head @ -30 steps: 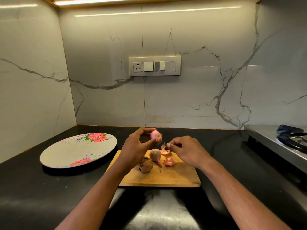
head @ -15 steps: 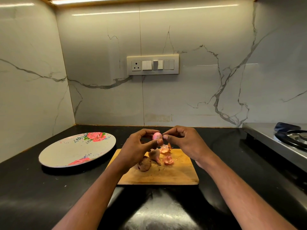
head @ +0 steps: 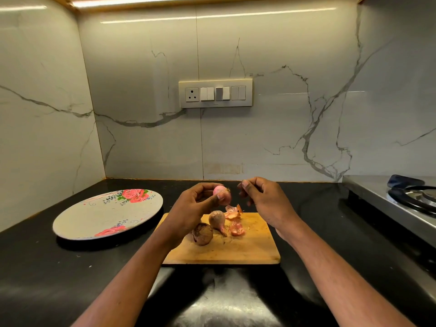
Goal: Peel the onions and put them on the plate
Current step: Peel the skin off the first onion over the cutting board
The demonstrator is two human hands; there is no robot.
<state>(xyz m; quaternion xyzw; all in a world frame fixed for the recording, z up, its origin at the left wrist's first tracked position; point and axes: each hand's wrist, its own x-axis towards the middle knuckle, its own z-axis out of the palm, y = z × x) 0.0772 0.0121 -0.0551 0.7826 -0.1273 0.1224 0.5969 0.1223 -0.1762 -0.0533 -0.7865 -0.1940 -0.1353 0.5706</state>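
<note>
Now, onion (head: 222,195): I see it pinched in the left hand (head: 197,208), above the board (head: 254,246).
Right hand (head: 264,200): just beside it, fingers curled; pinching peel, cannot tell.
Plate (head: 77,223): left, nearer the holding hand.

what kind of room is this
Most likely a home kitchen: a gas stove at the right, a cutting board with onions on a black counter, and a flowered plate.

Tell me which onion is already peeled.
The pink onion gripped by the left hand; both onions on the board keep their brown skins.
</note>
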